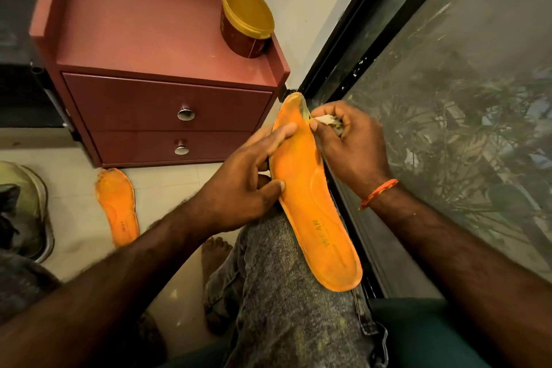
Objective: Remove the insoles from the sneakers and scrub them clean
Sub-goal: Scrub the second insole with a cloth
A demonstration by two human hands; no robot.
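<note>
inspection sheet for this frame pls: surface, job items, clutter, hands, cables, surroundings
surface: insole lies along the knee; pale floor below.
job's things: second insole on the floor; small pale scrubbing piece at the toe edge.
clutter: tub on the drawer unit; shoe at left.
grippers: left hand holds the insole; right hand pinches the scrubbing piece in its fingers.
cables: nothing seen.
surroundings: window at right.
</note>
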